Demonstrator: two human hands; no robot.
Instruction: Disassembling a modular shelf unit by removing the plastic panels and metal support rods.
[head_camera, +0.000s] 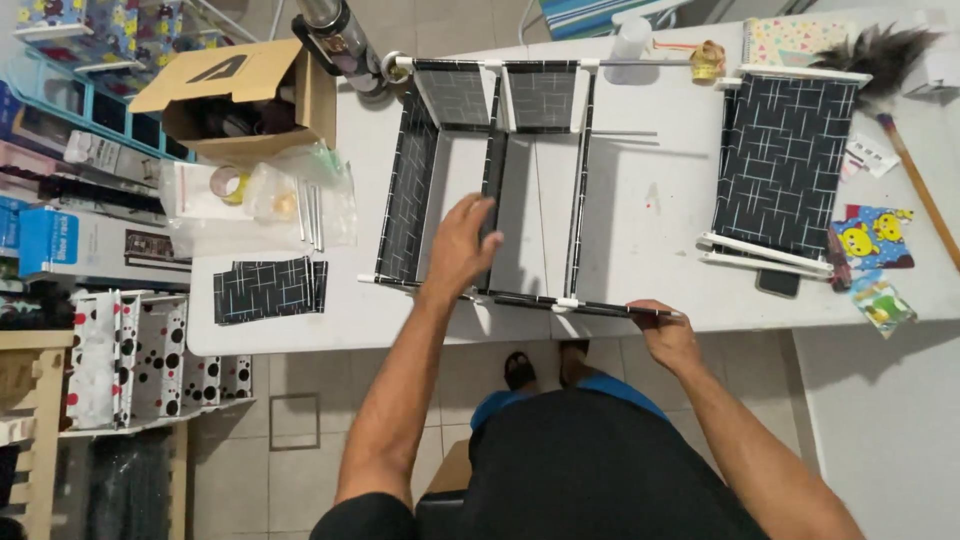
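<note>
**Two hands on a half-built fabric rack**

While the rack frame of white tubes and black patterned fabric panels (500, 180) lies flat on the white table (640, 200), both of the person's hands are at its near edge. Its long tubes run left to right across the table, and the fabric panels reach away from the person toward the far side.

The left hand (462, 245) rests flat on the frame with fingers spread apart, pressing near the middle panel just beyond the near rail. The right hand (668, 335) is closed around the right end of the thin dark near rail (600, 308), which runs along the table's near edge. That rail's long axis points left to right, so the right hand holds its tip while the left hand sits further in and a little further away — the left is the nearer one to the frame's middle.

Counted: three upright fabric panels in the frame, plus two shorter ones at the far end. One separate finished black fabric shelf (782, 165) lies well apart on the right. One folded black fabric piece (268, 288) lies at the near left, beside clear plastic bags (262, 195) and one open cardboard box (245, 95) — a feather duster (880, 50) sits at the far right
</note>
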